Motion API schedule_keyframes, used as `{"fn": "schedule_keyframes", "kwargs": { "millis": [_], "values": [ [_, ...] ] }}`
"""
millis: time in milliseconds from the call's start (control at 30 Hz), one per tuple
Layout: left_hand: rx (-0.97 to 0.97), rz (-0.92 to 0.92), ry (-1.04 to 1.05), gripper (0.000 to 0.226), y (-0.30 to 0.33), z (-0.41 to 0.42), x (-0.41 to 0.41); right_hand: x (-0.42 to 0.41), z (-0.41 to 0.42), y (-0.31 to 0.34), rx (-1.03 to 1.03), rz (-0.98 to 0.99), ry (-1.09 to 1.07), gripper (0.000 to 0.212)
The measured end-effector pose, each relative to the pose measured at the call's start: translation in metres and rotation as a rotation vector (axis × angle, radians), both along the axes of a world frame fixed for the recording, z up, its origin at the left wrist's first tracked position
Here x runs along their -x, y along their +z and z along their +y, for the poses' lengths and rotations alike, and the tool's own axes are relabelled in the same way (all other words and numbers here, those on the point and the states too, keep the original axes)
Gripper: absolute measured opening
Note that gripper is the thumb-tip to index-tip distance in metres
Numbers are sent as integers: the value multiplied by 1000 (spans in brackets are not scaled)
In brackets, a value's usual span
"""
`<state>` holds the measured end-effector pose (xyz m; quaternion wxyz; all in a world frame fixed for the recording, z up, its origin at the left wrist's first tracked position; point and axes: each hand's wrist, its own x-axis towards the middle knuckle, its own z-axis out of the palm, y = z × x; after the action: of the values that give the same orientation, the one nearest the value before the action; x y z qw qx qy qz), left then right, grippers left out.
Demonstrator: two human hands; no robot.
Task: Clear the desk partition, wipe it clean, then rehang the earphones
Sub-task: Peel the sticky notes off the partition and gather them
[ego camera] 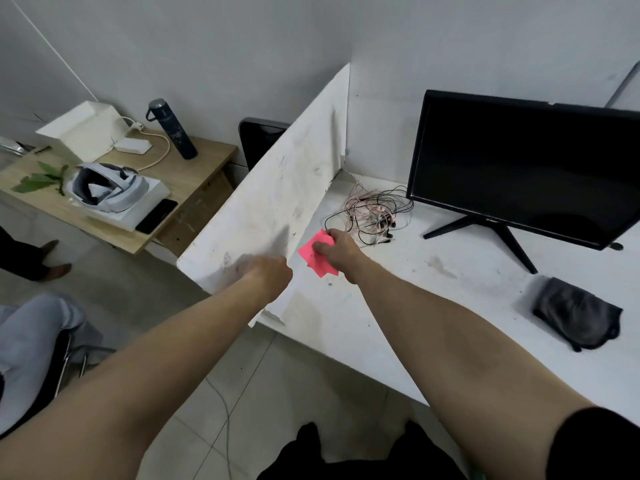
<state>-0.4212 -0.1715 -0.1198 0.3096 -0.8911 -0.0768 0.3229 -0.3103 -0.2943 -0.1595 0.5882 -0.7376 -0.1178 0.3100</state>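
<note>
You are clearing the partition (pixel 277 188): your right hand (pixel 341 249) pinches pink notes (pixel 317 252) by its desk-side face, your left hand (pixel 266 275) clenches its near edge. Earphones (pixel 372 214) lie tangled at the desk's back-left corner; wiping comes next.

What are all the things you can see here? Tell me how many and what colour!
partition: one, white, smudged, left edge of the white desk
earphones: tangled pile, pink and black, on the desk by the partition
sticky notes: a few, pink, under the right hand
monitor: one, black, back of the desk
cloth: one, dark grey, right of the desk
bottle: one, dark blue, on the wooden table
phone: one, black, wooden table
left hand: closed, at the partition's edge
right hand: on the notes
</note>
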Motion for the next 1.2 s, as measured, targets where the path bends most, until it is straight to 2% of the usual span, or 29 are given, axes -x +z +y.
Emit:
{"fn": "schedule_keyframes", "kwargs": {
  "millis": [67,233,433,900,1100,1200],
  "values": [
    [-3,-1,-24,28,-4,0,-2,2,-1,-3,7,-1,-6,20],
    [39,-14,29,32,-13,7,-7,2,-2,-6,6,4,-24,20],
    [19,58,23,31,-18,9,-10,0,-1,-4,-21,20,-49,14],
    [-39,121,-48,30,3,-1,-9,1,-1,-6,-21,19,-57,20],
    [65,72,-60,13,23,-16,-13,1,-4,-4,-21,23,-54,20],
    [156,29,-30,21,35,-26,-21,-2,-8,0,-32,17,-59,17]
  ]
}}
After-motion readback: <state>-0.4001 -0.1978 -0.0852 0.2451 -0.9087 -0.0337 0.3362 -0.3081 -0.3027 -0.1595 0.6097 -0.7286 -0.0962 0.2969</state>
